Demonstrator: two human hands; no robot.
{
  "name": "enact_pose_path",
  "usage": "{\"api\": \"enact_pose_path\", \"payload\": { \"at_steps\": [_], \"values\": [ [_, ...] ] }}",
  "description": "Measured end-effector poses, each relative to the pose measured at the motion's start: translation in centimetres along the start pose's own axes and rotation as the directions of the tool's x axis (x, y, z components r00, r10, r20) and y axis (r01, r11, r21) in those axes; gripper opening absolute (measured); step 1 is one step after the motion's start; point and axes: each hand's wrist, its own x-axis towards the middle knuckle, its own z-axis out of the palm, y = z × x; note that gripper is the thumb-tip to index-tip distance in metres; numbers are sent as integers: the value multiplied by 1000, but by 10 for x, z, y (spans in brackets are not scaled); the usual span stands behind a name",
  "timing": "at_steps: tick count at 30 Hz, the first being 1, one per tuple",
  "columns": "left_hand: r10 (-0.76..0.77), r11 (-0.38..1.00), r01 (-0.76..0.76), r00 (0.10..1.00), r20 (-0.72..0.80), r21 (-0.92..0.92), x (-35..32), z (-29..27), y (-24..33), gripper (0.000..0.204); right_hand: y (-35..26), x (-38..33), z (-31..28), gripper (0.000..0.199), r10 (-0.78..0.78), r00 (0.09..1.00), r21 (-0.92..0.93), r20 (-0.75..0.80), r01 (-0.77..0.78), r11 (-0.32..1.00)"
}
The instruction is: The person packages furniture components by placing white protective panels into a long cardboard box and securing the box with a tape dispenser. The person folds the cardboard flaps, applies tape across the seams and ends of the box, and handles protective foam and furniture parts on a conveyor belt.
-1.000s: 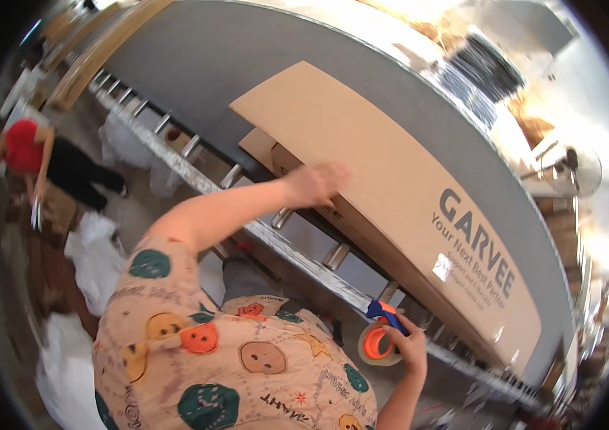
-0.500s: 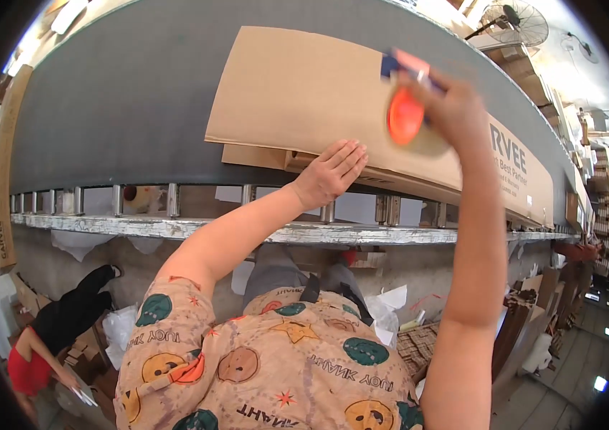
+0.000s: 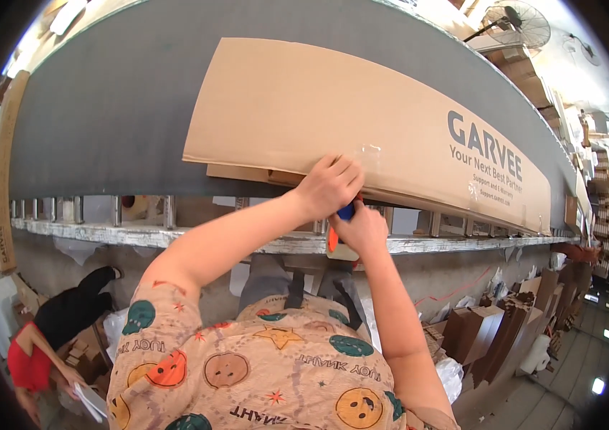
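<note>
On the grey conveyor belt (image 3: pixel 103 107), a long tan carton (image 3: pixel 297 97) is lying lengthwise, dark print facing up at its right end. A lower flap (image 3: pixel 236 172) is sticking out under its left part. Left hand (image 3: pixel 327 188) is resting on the carton's near long edge, fingers together and bending over it; can't tell if they're pinching the board. Right hand (image 3: pixel 363 228) is clamping a blue-and-orange tape dispenser (image 3: pixel 332 240), just below the left hand at that same edge. Hands are sitting close together; can't tell if they're touching. A clear tape patch (image 3: pixel 371 150) is shining just beyond the left fingers. Worn metal rail (image 3: pixel 276 245) is running between belt and person. Off left, a co-worker in red (image 3: pixel 30 367) is bending over, holding something white.
</note>
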Motion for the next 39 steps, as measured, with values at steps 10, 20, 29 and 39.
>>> {"api": "enact_pose_path", "payload": {
  "at_steps": [10,20,29,39],
  "values": [
    [-161,823,392,855,-492,412,14,63,51,47,155,5,-69,56,-487,813,808,319,35,588],
    [-833,-440,-92,412,368,-893,65,-12,247,71,231,-13,-176,75,-916,352,450,-190,861,237],
    [-907,-378,-430,352,233,-820,31,-8,244,33,187,-37,-149,75,-948,165,130,-273,982,134],
    [-509,596,684,-84,-857,-421,-48,9,43,14,97,-45,-141,70,-951,306,-327,-48,895,304]
  ]
}}
